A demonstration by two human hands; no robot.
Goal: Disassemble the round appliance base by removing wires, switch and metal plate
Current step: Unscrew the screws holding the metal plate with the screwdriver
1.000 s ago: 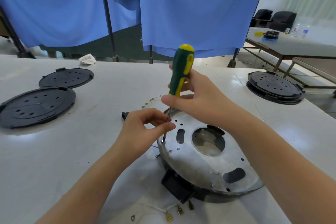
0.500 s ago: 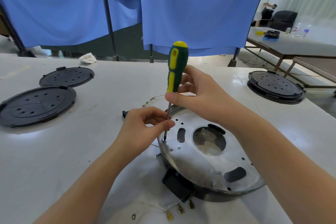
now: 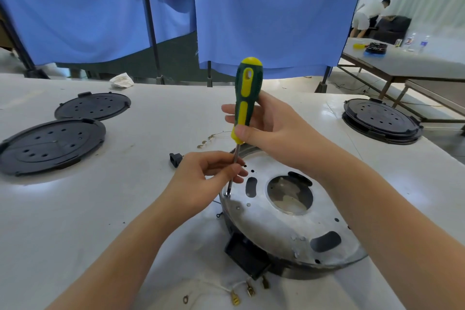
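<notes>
The round appliance base lies on the white table, its silver metal plate [image 3: 281, 229] facing up over a black rim. A green and yellow screwdriver [image 3: 245, 103] stands nearly upright with its tip on a screw at the plate's left edge. My right hand [image 3: 271, 131] grips the handle. My left hand [image 3: 211, 176] pinches the steel shaft just above the plate. A black switch block [image 3: 245, 257] sticks out at the base's near side, with white wires and brass terminals [image 3: 236, 297] trailing from it.
Two black round covers [image 3: 50, 146] [image 3: 93, 106] lie at the left. Another round base [image 3: 381, 121] sits at the far right. A small black plug part [image 3: 175, 158] and loose terminals [image 3: 207, 139] lie behind the base. A person stands at a far table.
The screwdriver handle has turned in my right hand and stands more upright. My left hand stays pinched on the shaft. The tip remains on the same screw.
</notes>
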